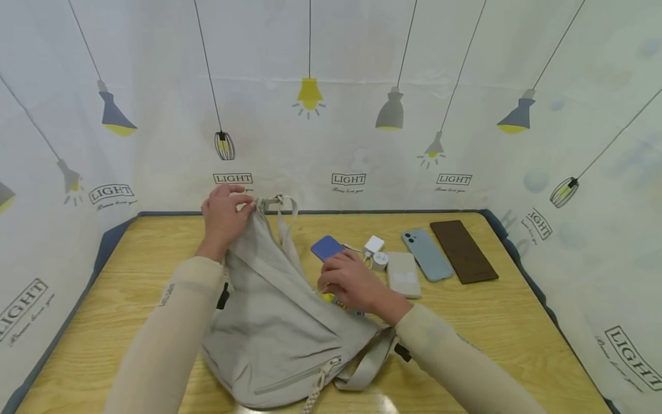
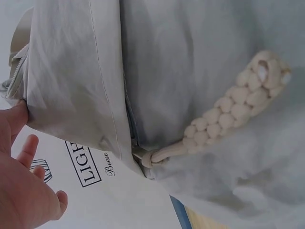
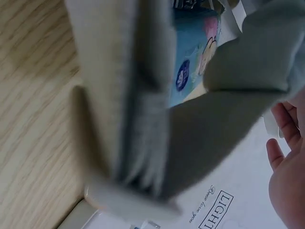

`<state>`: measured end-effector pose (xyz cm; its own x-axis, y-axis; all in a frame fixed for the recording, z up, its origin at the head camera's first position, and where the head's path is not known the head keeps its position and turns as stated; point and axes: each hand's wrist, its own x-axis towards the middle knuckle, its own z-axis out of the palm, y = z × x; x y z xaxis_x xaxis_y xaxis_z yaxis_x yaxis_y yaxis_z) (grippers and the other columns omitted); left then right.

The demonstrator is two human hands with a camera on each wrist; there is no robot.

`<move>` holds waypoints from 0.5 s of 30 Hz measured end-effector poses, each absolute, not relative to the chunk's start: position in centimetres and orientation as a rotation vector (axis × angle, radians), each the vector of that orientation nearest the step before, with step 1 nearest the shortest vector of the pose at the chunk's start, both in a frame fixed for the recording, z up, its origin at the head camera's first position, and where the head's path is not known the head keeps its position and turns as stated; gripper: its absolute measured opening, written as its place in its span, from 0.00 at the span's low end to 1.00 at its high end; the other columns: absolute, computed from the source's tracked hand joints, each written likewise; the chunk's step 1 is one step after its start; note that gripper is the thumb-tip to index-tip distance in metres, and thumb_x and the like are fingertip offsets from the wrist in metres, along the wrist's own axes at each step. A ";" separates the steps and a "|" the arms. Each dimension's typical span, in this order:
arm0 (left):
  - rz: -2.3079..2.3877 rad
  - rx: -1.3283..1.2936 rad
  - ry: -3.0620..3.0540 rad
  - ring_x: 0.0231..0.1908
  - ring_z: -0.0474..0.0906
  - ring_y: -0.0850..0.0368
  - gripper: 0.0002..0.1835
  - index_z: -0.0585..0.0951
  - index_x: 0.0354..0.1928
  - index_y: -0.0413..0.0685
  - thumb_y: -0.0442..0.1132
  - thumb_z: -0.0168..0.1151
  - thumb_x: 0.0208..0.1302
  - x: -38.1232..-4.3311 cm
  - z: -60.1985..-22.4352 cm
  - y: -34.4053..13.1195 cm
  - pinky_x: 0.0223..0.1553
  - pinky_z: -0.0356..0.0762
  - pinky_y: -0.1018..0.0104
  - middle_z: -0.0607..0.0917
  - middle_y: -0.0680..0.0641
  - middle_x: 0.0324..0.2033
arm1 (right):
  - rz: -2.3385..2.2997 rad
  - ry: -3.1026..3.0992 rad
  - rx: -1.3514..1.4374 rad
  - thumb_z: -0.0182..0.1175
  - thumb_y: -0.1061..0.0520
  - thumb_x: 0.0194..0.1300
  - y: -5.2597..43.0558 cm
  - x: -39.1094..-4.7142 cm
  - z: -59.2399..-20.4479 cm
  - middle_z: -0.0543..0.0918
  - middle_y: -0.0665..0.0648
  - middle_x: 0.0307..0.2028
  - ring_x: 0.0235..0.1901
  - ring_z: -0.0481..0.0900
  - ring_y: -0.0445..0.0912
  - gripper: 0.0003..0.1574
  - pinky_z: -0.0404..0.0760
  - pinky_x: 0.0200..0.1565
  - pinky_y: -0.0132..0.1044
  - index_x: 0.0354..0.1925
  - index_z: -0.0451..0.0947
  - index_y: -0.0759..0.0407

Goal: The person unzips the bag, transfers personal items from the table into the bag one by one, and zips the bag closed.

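Head view: on the desk (image 1: 496, 328) the bag (image 1: 274, 322) is set, its top corner pinched by the left grip (image 1: 226, 217), seemingly so that side is held up; the right grip (image 1: 354, 282) is placed by the bag's edge, whether anything is held cannot be told. Phone (image 1: 428, 255) and charger (image 1: 374, 245) are spread beyond, apparently for easy reach.

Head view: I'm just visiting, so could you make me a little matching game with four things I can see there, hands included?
Column one
1. Bag
2. Phone
3. Wallet-like piece
4. Left hand

Column two
A. Dark brown, lying farthest right on the table
B. Gripping fabric near the far end of a zip
C. Pale greyish, with a braided pull
D. Light blue, camera lenses facing up

Right pairs: 1-C, 2-D, 3-A, 4-B
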<state>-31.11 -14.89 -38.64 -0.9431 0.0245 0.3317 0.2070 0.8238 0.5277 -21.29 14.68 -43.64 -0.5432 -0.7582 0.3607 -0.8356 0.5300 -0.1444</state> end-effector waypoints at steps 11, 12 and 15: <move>-0.821 -0.163 -2.699 0.70 0.57 0.41 0.13 0.85 0.47 0.43 0.42 0.57 0.69 -31.4 -39.2 -15.2 0.67 0.49 0.37 0.75 0.42 0.61 | 0.439 -2.596 1.387 0.63 0.53 0.63 15.9 -21.0 -44.1 0.79 0.44 0.37 0.41 0.75 0.41 0.04 0.67 0.57 0.44 0.36 0.83 0.42; -0.819 -0.162 -2.699 0.70 0.57 0.41 0.13 0.85 0.47 0.43 0.42 0.57 0.69 -31.4 -39.2 -15.3 0.67 0.49 0.37 0.75 0.42 0.61 | 0.443 -2.591 1.392 0.64 0.53 0.63 16.0 -21.0 -44.2 0.79 0.44 0.37 0.41 0.75 0.41 0.04 0.67 0.57 0.44 0.36 0.83 0.42; -0.809 -0.150 -2.700 0.70 0.57 0.40 0.13 0.85 0.47 0.43 0.42 0.57 0.69 -31.4 -39.3 -15.5 0.66 0.49 0.36 0.75 0.42 0.61 | 0.450 -2.567 1.407 0.65 0.52 0.62 16.0 -21.0 -44.3 0.80 0.44 0.37 0.41 0.76 0.41 0.03 0.68 0.57 0.44 0.36 0.84 0.43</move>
